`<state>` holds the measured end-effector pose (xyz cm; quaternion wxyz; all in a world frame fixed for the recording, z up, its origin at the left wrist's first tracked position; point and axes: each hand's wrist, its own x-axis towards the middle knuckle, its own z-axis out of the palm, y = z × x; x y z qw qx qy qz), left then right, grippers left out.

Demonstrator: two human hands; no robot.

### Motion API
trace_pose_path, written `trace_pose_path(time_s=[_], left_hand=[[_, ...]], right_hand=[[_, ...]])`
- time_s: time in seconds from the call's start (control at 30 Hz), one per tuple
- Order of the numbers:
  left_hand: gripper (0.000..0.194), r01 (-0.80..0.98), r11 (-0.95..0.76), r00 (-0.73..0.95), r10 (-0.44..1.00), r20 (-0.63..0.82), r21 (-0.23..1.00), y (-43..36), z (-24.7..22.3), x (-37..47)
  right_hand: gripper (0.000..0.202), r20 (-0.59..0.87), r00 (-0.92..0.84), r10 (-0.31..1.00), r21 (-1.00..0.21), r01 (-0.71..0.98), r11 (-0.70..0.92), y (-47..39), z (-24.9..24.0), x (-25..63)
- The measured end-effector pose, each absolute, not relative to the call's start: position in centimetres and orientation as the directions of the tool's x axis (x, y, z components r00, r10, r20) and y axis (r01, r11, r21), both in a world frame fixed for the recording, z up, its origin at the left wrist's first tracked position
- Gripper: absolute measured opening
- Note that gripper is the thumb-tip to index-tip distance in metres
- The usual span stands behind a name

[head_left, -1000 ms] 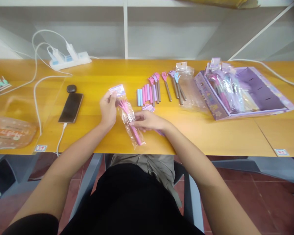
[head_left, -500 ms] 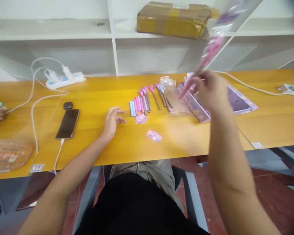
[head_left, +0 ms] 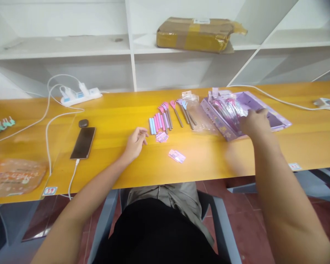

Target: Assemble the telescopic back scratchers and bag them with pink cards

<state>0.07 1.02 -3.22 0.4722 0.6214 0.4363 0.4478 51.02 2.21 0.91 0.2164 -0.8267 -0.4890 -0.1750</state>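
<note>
My left hand (head_left: 136, 142) rests on the table with its fingers loosely apart, holding nothing. Just right of it lie blue, pink and purple grip sleeves (head_left: 157, 122) and a small pile of pink cards (head_left: 161, 137). Several back scratchers (head_left: 177, 114) with hand-shaped heads and metal rods lie beyond. A few more pink cards (head_left: 177, 156) are nearer to me. My right hand (head_left: 255, 123) reaches over a purple open box (head_left: 276, 117), beside the bagged pink back scratchers (head_left: 227, 110) in it. Its fingertips are hidden, so what they hold cannot be seen.
Clear plastic bags (head_left: 199, 116) lie left of the box. A phone (head_left: 83, 143) on a charging cable, a black earbud case (head_left: 83, 123) and a power strip (head_left: 82, 96) are at left. A taped carton (head_left: 195, 35) sits on the shelf.
My right hand has come down and rightward to the box; the bagged pink back scratcher it held up is now among those in the box. Another person's hand at far left has gone.
</note>
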Motion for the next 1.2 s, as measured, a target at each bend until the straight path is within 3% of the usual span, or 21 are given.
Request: trace_pose_path(time_s=[0.1, 0.2, 0.27, 0.37, 0.47, 0.6, 1.0, 1.1, 1.2], left_hand=[[0.015, 0.17, -0.189, 0.227, 0.962, 0.148, 0.967, 1.3, -3.5, -0.1], [0.015, 0.275, -0.248, 0.244, 0.953, 0.182, 0.929, 1.7, -3.5, -0.5], [0.022, 0.423, -0.344, 0.259, 0.932, 0.252, 0.838, 2.0, -3.3, -0.8], [0.039, 0.643, -0.445, 0.312, 0.896, 0.317, 0.624, 2.3, -3.2, -0.9], [0.053, 0.725, -0.498, 0.415, 0.867, 0.275, 0.476, 2.5, -3.3, -0.4], [0.053, 0.77, -0.516, 0.456, 0.856, 0.242, 0.375, 3.0, -3.9, 0.5], [0.033, 0.811, -0.45, 0.359, 0.887, 0.289, 0.373, 3.7, -3.8, 0.2], [0.017, 0.831, -0.402, 0.295, 0.905, 0.308, 0.385, 4.0, -3.9, 0.0], [0.006, 0.824, -0.359, 0.246, 0.924, 0.294, 0.439, 4.6, -4.0, -0.7]], right_hand=[[0.039, 0.468, 0.466, 0.751, -0.213, 0.884, -0.416, 3.3, 2.3, 48.8], [0.023, 0.489, 0.329, 0.808, -0.284, 0.936, -0.209, 5.2, 3.4, 44.4], [0.023, 0.501, 0.295, 0.814, -0.34, 0.932, -0.128, 6.4, 3.0, 41.1], [0.031, 0.468, 0.383, 0.796, -0.422, 0.889, -0.179, 7.3, 1.0, 37.2], [0.029, 0.402, 0.371, 0.837, -0.429, 0.884, -0.185, 7.6, -1.4, 36.1], [0.03, 0.277, 0.327, 0.904, -0.433, 0.882, -0.186, 7.4, -2.7, 37.1], [0.032, 0.196, 0.283, 0.939, -0.357, 0.912, -0.201, 7.4, -2.8, 36.4], [0.031, 0.197, 0.339, 0.92, -0.406, 0.883, -0.238, 7.6, -3.1, 36.8], [0.029, 0.277, 0.378, 0.883, -0.558, 0.812, -0.172, 8.3, -3.7, 37.1]])
